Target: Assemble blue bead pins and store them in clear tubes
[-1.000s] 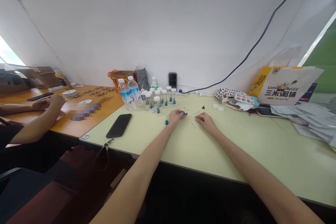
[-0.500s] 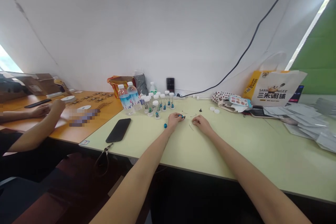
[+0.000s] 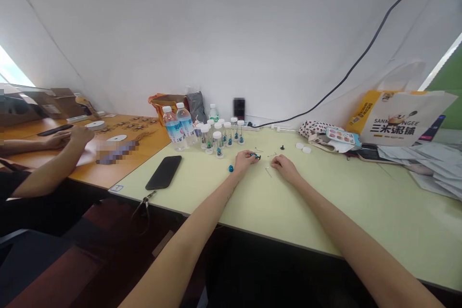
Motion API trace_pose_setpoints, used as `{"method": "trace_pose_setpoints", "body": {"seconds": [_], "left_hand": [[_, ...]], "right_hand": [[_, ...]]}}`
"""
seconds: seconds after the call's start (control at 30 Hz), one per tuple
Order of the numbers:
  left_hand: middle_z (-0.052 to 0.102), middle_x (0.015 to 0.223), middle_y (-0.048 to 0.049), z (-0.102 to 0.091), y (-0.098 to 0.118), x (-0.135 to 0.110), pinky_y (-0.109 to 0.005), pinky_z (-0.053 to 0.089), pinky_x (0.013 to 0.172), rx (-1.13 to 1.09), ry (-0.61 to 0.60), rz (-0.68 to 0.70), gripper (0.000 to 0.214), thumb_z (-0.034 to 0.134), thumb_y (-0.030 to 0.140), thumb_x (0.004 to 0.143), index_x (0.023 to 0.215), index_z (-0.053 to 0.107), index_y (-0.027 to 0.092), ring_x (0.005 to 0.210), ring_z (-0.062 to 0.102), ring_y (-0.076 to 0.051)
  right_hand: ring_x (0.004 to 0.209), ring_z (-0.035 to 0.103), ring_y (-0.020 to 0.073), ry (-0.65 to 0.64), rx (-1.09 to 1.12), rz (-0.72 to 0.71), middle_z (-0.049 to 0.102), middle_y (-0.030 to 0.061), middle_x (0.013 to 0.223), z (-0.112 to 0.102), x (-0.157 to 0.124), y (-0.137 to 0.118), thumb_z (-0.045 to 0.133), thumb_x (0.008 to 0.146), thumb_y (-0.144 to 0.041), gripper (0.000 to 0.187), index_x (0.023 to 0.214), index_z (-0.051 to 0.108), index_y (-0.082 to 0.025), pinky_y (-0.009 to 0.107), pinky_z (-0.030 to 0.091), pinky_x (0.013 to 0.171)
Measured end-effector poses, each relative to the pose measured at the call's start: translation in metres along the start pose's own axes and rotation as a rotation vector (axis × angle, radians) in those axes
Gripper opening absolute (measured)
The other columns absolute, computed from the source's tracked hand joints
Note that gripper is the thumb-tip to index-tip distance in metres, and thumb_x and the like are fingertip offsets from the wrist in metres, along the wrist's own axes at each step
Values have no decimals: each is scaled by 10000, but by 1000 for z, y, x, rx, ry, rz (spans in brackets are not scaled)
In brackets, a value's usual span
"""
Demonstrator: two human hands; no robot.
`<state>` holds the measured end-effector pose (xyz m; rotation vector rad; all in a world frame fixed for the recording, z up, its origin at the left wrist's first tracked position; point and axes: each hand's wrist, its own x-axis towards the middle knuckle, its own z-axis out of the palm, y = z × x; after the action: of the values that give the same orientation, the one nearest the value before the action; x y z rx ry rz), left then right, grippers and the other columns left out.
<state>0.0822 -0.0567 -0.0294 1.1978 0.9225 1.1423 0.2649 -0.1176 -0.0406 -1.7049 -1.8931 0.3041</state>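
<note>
My left hand (image 3: 244,160) rests on the pale table, its fingertips closed around a small blue and black part (image 3: 256,156). My right hand (image 3: 284,168) lies a short way to the right with curled fingers; whether anything is in them is hidden. Between the hands is an L-shaped thin metal piece (image 3: 268,172), like a hex key. Another thin metal piece (image 3: 272,155) lies just beyond the right fingertips. Left of my left hand sits a small blue ball-like part (image 3: 231,168). A small black part (image 3: 282,147) stands behind my right hand.
Several white-capped clear vials (image 3: 218,147) with blue-green pieces stand beside water bottles (image 3: 186,125). A black phone (image 3: 164,172) and pliers (image 3: 146,199) lie at the left edge. White caps (image 3: 306,150), a paper bag (image 3: 400,120) and papers (image 3: 433,161) are rightward. A co-worker's arm (image 3: 54,166) is far left.
The camera view has shifted, so the table's things appear somewhat farther right. My left hand keeps the blue and black part; my right hand is slightly farther from the L-shaped piece.
</note>
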Motion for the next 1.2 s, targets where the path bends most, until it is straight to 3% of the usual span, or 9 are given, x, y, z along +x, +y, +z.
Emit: {"method": "trace_pose_setpoints", "body": {"seconds": [0.13,0.3,0.53,0.67,0.8,0.97,1.2], "left_hand": [[693,709,-84,0,0,-3,-313,542,757,17,-14,-8,164,692,172,664,785,609,98,654,673,-157],[696,734,-99,1,4,-2,-318,541,759,55,-72,-36,199,709,198,654,801,620,98,679,675,-174],[698,758,-126,-1,12,-5,-327,548,723,64,-138,-86,261,729,271,647,820,632,102,699,677,-207],[699,877,-129,-7,16,-17,-332,527,806,-16,-154,-162,284,681,322,708,901,623,122,791,675,-202],[700,863,-121,-6,22,-24,-345,521,817,-13,-151,-197,274,691,304,698,888,623,118,792,675,-209],[698,849,-126,-1,21,-22,-346,523,795,-50,-192,-200,263,691,282,696,879,621,106,771,674,-206],[700,871,-107,-4,13,-23,-356,507,818,-93,-244,-176,266,676,294,709,904,624,120,756,671,-188]], "right_hand": [[931,583,180,44,22,21,569,72,1117,1,-2,0,516,886,-296,264,1110,548,-160,382,491,793],[746,556,143,68,82,16,576,22,826,-4,6,3,515,821,-192,102,771,604,-190,275,429,699],[670,545,142,28,187,-52,562,8,753,-9,16,3,501,782,-171,112,706,574,-208,252,408,626],[749,561,171,18,260,-48,589,17,808,-7,12,0,471,816,-217,130,746,580,-224,278,416,667],[796,559,180,50,323,16,594,39,887,-14,9,-1,351,899,-310,245,944,573,-217,301,423,720],[637,510,153,236,335,93,549,14,762,-21,-5,-15,338,916,-377,276,970,551,-210,276,400,611],[714,544,161,71,340,-71,575,38,881,-6,-23,-46,469,864,-330,271,1120,466,-240,278,446,629]]}}
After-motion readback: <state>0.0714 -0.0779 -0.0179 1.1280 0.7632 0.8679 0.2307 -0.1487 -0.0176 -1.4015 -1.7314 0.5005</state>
